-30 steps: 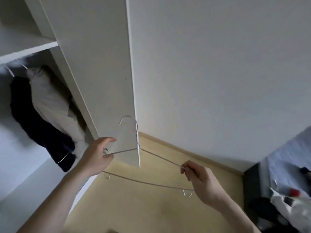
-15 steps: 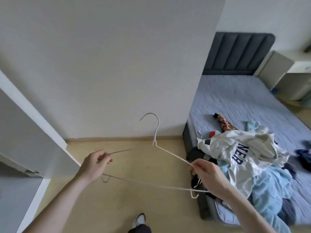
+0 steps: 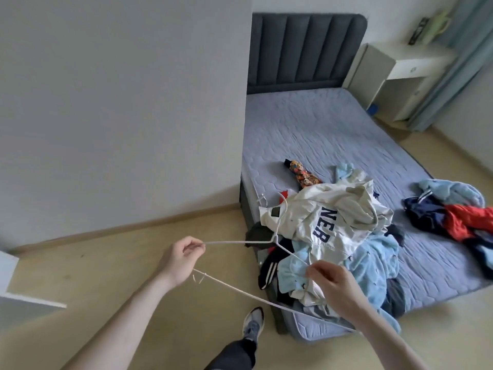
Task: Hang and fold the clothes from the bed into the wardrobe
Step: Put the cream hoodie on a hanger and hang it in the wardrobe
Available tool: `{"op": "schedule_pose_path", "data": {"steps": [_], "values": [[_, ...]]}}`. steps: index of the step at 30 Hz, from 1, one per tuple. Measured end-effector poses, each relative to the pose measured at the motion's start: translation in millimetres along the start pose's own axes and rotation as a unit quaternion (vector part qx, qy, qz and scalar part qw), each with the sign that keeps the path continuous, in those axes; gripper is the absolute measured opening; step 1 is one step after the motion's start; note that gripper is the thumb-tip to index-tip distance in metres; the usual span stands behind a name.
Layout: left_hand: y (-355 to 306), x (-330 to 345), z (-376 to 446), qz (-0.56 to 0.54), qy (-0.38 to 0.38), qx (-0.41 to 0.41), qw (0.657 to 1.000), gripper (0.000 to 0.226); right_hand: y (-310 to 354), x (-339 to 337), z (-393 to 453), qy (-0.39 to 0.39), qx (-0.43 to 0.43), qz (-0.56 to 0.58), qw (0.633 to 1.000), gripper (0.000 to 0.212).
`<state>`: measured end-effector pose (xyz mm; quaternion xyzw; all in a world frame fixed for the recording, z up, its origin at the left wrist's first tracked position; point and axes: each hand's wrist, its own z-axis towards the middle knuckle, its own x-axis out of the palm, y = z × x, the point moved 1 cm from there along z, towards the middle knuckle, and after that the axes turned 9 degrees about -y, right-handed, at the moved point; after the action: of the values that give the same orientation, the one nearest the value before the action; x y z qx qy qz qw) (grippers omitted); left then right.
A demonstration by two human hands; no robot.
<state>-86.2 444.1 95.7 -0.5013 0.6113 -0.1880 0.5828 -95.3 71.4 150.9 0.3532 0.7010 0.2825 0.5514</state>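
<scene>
I hold a thin white wire hanger (image 3: 234, 289) between both hands, above the floor beside the bed. My left hand (image 3: 181, 259) pinches its left shoulder end. My right hand (image 3: 333, 287) grips the right shoulder wire. The hook points toward the clothes pile. On the near corner of the bed (image 3: 333, 134) lies a heap: a cream sweatshirt with dark letters (image 3: 328, 222) on top, light blue garments (image 3: 373, 265) under it, and a black piece with white stripes (image 3: 269, 268) hanging over the edge.
A second heap of blue, navy and red clothes (image 3: 453, 214) lies at the bed's right side. A patterned sock (image 3: 302, 174) rests mid-mattress. A white wardrobe door edge (image 3: 16, 287) juts in at the left. My shoe (image 3: 252, 325) stands by the bed corner. A white nightstand (image 3: 400, 76) stands far right.
My view has swung from the wardrobe to the bed and come nearer to the clothes pile. Both hands still hold the hanger, which is now lower and flatter.
</scene>
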Motion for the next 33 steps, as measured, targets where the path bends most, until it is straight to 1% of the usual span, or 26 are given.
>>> {"op": "schedule_pose_path", "data": {"steps": [3, 4, 5, 8, 11, 15, 17, 19, 23, 28, 33], "values": [[4.8, 52.3, 34.5, 0.012, 0.004, -0.05, 0.999, 0.028, -25.2, -29.2, 50.0, -0.015, 0.024, -0.016, 0.999, 0.024], [8.1, 70.2, 45.4, 0.016, 0.011, -0.07, 0.997, 0.033, -33.3, -38.5, 66.6, -0.018, 0.027, -0.033, 0.999, 0.026], [10.2, 83.4, 51.7, 0.02, 0.027, -0.091, 0.995, 0.032, -41.5, -45.1, 79.3, -0.019, 0.033, -0.045, 0.998, 0.027], [14.9, 126.5, 72.4, 0.054, 0.082, -0.133, 0.986, 0.018, -61.9, -66.4, 112.8, -0.033, 0.059, -0.077, 0.995, 0.026], [0.0, 179.9, 92.0, 0.098, 0.154, -0.14, 0.973, 0.017, -86.2, -97.1, 145.9, -0.065, 0.097, -0.077, 0.99, 0.025], [-27.2, 243.8, 101.5, 0.177, 0.222, -0.125, 0.951, 0.017, -118.8, -130.3, 164.6, -0.102, 0.129, -0.077, 0.983, 0.025], [-37.2, 277.2, 101.4, 0.21, 0.243, -0.123, 0.939, 0.02, -136.6, -145.9, 177.2, -0.122, 0.14, -0.07, 0.98, 0.026], [-43.5, 312.0, 97.5, 0.233, 0.25, -0.129, 0.931, 0.021, -156.5, -160.3, 191.8, -0.126, 0.151, -0.063, 0.978, 0.032], [-45.7, 377.7, 75.7, 0.253, 0.246, -0.145, 0.924, 0.022, -200.2, -184.6, 212.8, -0.103, 0.151, -0.051, 0.982, 0.043], [-47.3, 457.0, 33.2, 0.249, 0.231, -0.178, 0.923, 0.008, -252.3, -228.3, 235.0, -0.032, 0.12, -0.042, 0.991, 0.048], [-44.1, 535.4, 13.6, 0.244, 0.233, -0.218, 0.916, 0.014, -308.7, -264.4, 263.1, 0.022, 0.117, -0.051, 0.992, 0.049]]}}
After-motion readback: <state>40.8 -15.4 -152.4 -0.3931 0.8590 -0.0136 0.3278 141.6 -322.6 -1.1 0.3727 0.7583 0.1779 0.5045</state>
